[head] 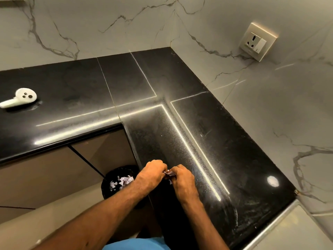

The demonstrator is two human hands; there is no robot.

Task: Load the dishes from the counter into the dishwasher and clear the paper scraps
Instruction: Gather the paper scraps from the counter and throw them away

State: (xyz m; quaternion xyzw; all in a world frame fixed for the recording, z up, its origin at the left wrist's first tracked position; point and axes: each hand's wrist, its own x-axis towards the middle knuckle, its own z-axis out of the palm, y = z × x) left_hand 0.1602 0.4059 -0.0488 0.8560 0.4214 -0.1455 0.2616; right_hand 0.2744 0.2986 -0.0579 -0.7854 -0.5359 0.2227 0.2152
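Observation:
My two hands meet over the front edge of the black L-shaped counter [207,141]. My left hand [150,175] and my right hand [182,181] both have curled fingers that pinch small white paper scraps [169,175] between them. Most of the scraps are hidden inside the fingers. Below and left of my hands, on the floor, stands a black bin [110,183] holding several white paper scraps [122,181]. No dishes and no dishwasher are in view.
A white handheld object [19,98] with dark dots lies on the counter at the far left. A wall socket [256,41] sits on the marble wall at the right. Beige cabinet fronts [54,170] run under the counter.

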